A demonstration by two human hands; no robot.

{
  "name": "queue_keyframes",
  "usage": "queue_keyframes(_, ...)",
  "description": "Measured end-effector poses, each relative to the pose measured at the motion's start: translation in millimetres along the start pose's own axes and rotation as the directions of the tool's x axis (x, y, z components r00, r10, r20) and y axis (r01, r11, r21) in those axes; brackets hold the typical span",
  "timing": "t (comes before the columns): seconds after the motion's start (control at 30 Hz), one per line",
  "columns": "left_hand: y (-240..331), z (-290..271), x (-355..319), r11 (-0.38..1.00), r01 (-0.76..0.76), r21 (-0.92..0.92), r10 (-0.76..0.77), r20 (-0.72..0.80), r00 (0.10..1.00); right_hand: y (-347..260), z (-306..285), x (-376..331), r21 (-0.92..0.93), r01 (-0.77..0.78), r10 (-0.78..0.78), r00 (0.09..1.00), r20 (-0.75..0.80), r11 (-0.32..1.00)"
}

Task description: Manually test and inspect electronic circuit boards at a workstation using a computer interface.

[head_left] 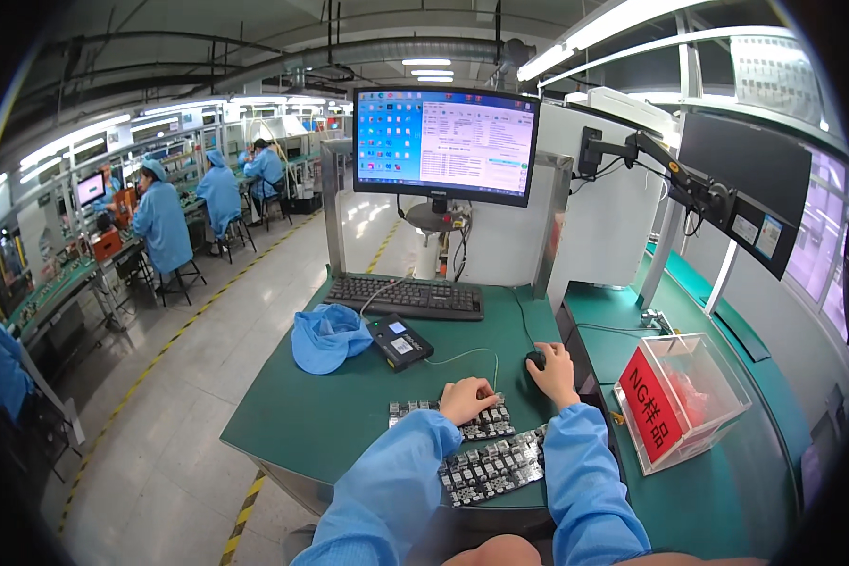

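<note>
My left hand [469,400] is closed over a keyboard-like board [424,407] with rows of small keys or switches. A thin pale cable [472,355] runs from a black box with a small lit screen [401,342] to the board's far edge, beside my left fingertips. Whatever those fingers pinch is hidden. My right hand [554,376] is wrapped round a black computer mouse [535,360]. Between my forearms lies a second such board [491,471], nearer to me and tilted. Both boards rest on the green table [283,406].
Behind the boards are a black keyboard [410,296], a lit monitor [443,144] and a blue cloth cap [330,340]. At right stands a clear box with a red label [684,406]; a second monitor [745,184] hangs above. Several people in blue work at the left benches.
</note>
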State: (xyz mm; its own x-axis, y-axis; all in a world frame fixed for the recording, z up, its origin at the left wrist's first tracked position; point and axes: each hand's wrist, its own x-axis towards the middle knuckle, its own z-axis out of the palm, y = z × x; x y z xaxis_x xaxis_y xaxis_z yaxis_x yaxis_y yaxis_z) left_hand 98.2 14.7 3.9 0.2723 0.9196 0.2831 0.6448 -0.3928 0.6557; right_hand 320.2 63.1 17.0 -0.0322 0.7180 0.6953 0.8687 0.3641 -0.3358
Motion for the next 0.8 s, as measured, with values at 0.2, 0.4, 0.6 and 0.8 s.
queue_keyframes(0.2, -3.9, 5.0, 1.0, 1.000, -0.029, -0.004, 0.029, -0.020, 0.999, 5.9, 19.1, -4.0, -0.020, 0.038, -0.037, 0.997, 0.065, 0.999)
queue_keyframes(0.4, -4.8, 2.6, -2.7, 1.000, -0.022, 0.000, 0.022, -0.028, 0.999, -2.7, 19.4, -13.8, -0.121, 0.094, -0.091, 0.995, 0.031, 0.988)
queue_keyframes(0.6, -2.2, 1.9, 2.3, 1.000, -0.017, -0.007, 0.017, -0.009, 1.000, 2.9, 20.7, -10.1, -0.104, 0.075, -0.069, 0.996, 0.057, 0.992)
queue_keyframes(0.8, -1.2, 2.5, -0.2, 1.000, -0.008, -0.011, 0.008, -0.009, 1.000, 3.0, 21.0, -11.5, -0.108, 0.068, -0.061, 0.996, 0.065, 0.992)
